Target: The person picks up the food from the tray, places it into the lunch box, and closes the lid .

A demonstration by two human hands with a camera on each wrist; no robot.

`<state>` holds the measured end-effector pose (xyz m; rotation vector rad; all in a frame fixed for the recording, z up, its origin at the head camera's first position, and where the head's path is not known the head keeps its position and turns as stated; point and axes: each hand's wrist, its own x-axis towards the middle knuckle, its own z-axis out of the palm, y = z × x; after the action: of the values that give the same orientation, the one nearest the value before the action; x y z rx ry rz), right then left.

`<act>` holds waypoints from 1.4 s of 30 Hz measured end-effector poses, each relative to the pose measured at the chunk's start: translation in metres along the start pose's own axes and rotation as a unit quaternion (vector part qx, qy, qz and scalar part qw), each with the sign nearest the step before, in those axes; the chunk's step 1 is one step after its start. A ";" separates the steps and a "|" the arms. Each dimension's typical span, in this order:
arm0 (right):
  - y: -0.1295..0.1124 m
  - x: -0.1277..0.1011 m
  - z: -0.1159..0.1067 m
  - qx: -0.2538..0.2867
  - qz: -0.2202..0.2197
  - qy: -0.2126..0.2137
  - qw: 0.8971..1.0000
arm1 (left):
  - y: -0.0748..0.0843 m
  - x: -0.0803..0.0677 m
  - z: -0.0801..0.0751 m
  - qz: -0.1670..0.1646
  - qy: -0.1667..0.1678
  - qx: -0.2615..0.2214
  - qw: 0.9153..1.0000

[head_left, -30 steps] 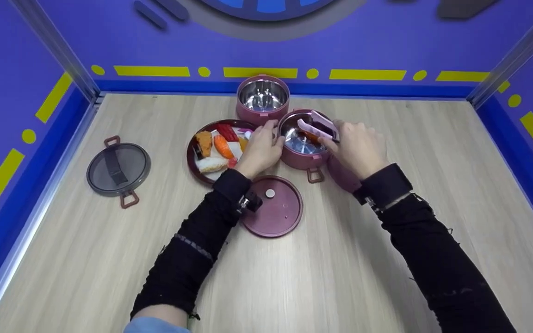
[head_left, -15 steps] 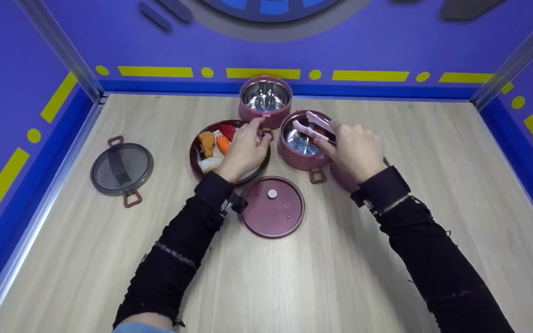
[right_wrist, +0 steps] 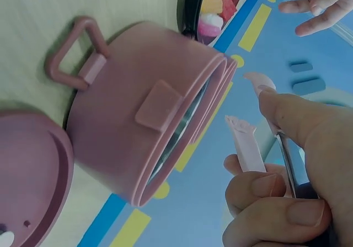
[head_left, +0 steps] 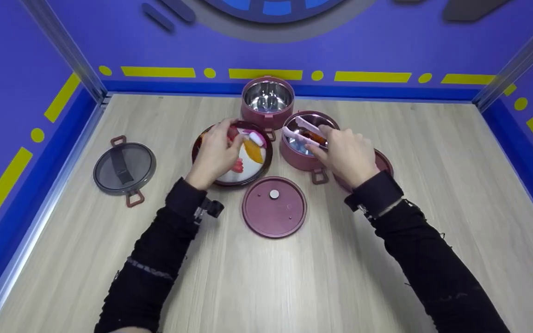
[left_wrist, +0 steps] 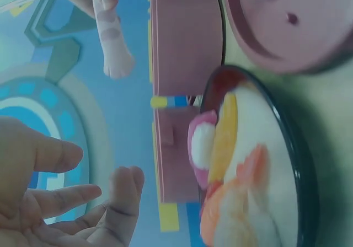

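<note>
My right hand [head_left: 347,155] grips a pair of pale pink tongs [head_left: 298,137] with paw-shaped tips [right_wrist: 242,127], apart and holding nothing. They hover over a dusty-pink lunch pot [head_left: 301,159] with a steel inside, where a brown-orange food piece [head_left: 316,138] shows. My left hand [head_left: 213,155] hovers over the left part of a dark red plate [head_left: 269,159]; its fingers are spread and hold nothing in the left wrist view. On the plate are a yellow food piece [head_left: 253,151], a pink-and-white piece [left_wrist: 203,148] and shrimp sushi [left_wrist: 242,203]; the hand hides others in the head view.
A second pink pot [head_left: 268,108] with bare steel inside stands behind, near the blue wall. One pink lid [head_left: 274,215] lies in front of the plate. Another [head_left: 383,165] lies partly under my right hand. A grey translucent lid [head_left: 132,169] with handles is at left.
My left hand has moved left from beside the right pot to over the plate's left part, uncovering the yellow piece. The tongs have shifted slightly left, still in my right hand.
</note>
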<state>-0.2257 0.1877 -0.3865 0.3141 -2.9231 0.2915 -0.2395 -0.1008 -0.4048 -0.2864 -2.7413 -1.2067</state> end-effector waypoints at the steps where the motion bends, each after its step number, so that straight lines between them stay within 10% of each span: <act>1: -0.002 0.000 0.001 0.001 -0.002 -0.002 1.000 | -0.002 -0.001 -0.003 -0.003 0.006 -0.001 1.000; 22: -0.041 0.000 0.021 0.017 -0.084 -0.031 0.996 | -0.064 -0.029 -0.043 -0.102 0.074 -0.013 0.992; 42: -0.086 0.008 0.053 0.005 -0.144 -0.071 0.987 | -0.098 -0.028 -0.035 -0.162 0.026 0.000 0.986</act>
<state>-0.2223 0.0927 -0.4210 0.7781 -2.9591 0.2483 -0.2328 -0.1944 -0.4571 0.1987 -2.8161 -1.2630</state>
